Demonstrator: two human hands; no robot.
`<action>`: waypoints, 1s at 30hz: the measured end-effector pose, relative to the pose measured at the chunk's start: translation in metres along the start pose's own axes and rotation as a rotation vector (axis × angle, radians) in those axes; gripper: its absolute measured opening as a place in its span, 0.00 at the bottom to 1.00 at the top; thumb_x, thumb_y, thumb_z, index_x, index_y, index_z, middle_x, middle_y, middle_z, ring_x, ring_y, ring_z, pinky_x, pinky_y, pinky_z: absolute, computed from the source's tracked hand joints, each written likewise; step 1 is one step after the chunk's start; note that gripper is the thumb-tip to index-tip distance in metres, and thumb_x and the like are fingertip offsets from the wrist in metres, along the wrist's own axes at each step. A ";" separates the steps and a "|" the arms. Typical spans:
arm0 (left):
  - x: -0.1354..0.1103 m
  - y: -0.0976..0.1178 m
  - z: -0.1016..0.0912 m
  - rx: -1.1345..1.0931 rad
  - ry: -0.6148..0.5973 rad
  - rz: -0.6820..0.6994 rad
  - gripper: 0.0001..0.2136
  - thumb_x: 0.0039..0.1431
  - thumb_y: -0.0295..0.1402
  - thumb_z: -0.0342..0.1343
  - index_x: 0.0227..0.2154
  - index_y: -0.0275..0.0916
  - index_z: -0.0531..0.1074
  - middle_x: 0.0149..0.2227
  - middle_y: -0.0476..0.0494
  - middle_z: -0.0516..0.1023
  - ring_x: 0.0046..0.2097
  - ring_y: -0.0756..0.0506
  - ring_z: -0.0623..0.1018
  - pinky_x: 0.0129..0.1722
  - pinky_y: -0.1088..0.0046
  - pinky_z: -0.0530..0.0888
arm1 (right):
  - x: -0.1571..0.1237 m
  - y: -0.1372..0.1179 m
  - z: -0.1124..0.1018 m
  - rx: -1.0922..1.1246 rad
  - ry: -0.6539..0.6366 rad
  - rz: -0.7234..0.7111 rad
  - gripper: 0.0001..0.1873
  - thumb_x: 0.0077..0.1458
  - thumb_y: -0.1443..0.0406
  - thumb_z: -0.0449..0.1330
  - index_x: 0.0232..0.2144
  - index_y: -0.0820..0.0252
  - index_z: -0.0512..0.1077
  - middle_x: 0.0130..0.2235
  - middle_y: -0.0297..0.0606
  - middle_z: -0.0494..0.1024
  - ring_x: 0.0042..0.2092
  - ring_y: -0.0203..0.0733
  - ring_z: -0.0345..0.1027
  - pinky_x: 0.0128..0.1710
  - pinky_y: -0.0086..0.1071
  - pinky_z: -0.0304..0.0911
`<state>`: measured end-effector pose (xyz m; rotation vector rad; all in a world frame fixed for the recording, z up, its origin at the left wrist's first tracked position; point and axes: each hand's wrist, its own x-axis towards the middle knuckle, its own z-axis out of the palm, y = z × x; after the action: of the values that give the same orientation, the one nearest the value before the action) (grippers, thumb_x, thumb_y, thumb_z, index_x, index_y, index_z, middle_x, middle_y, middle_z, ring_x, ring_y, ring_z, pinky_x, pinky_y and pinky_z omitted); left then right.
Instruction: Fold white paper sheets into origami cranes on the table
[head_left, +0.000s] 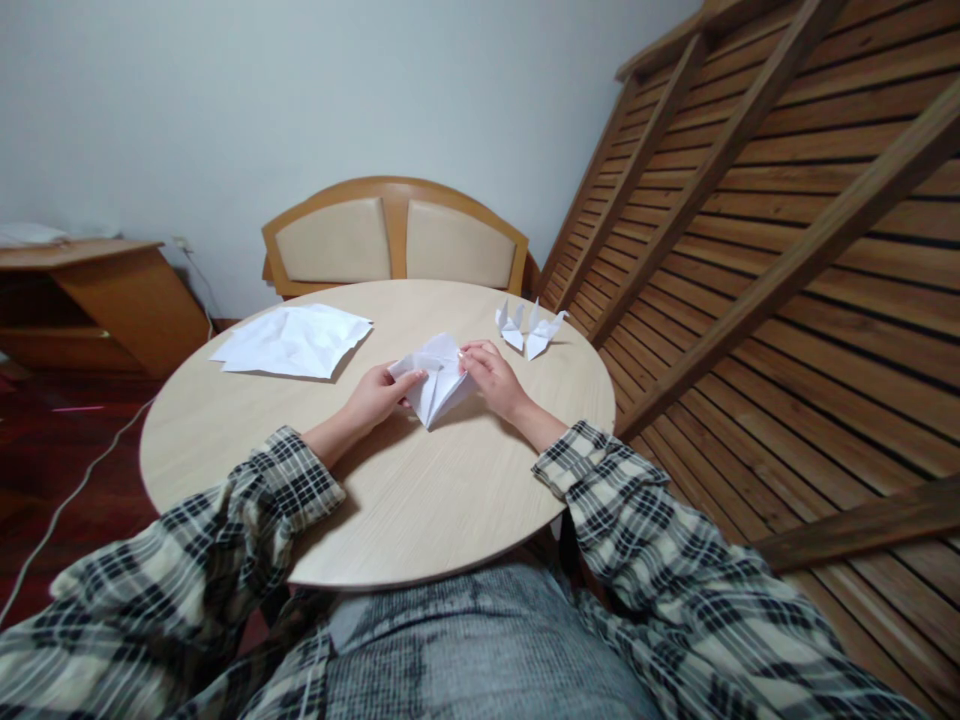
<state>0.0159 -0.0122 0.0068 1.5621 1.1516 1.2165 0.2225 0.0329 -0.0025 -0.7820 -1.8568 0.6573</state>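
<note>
A folded piece of white paper (437, 385), creased to a point at its near end, is held between my two hands just over the round table. My left hand (379, 393) pinches its left side, with the thumb lying on top and the other fingers partly hidden beneath. At the upper right edge of the paper, my right hand (491, 378) grips with thumb and fingertips. Two folded white paper cranes (535, 335) stand close together on the table beyond my right hand. Left of the held paper lies a stack of white paper sheets (296, 340), slightly wrinkled.
The round pale wooden table (367, 520) is in front of me. Behind it rises a headboard (397, 235) with cream panels. A slatted wooden panel (825, 330) slants along the right. A brown desk (105, 300) and a white cable (82, 485) are at the left.
</note>
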 end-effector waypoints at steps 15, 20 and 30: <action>0.005 -0.006 -0.002 -0.137 0.200 -0.022 0.13 0.60 0.44 0.54 0.32 0.37 0.71 0.27 0.45 0.72 0.26 0.48 0.69 0.22 0.74 0.64 | -0.006 0.004 0.010 0.208 -0.154 0.074 0.11 0.56 0.66 0.58 0.42 0.59 0.69 0.41 0.38 0.73 0.42 0.39 0.67 0.46 0.37 0.65; 0.002 -0.001 0.001 -0.095 0.101 0.051 0.18 0.53 0.41 0.63 0.44 0.37 0.70 0.38 0.41 0.75 0.33 0.46 0.73 0.26 0.74 0.68 | -0.005 0.006 0.009 0.134 -0.080 0.078 0.10 0.56 0.66 0.57 0.42 0.59 0.70 0.38 0.37 0.73 0.39 0.38 0.67 0.43 0.36 0.66; 0.001 -0.001 0.000 -0.061 0.151 -0.001 0.09 0.57 0.38 0.58 0.36 0.40 0.68 0.32 0.46 0.70 0.29 0.49 0.69 0.23 0.76 0.66 | -0.003 0.007 0.008 0.082 -0.073 0.095 0.10 0.59 0.69 0.54 0.43 0.57 0.71 0.44 0.39 0.75 0.45 0.40 0.68 0.49 0.39 0.64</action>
<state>0.0155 -0.0109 0.0060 1.4439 1.1994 1.3751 0.2177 0.0341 -0.0123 -0.8059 -1.8545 0.8269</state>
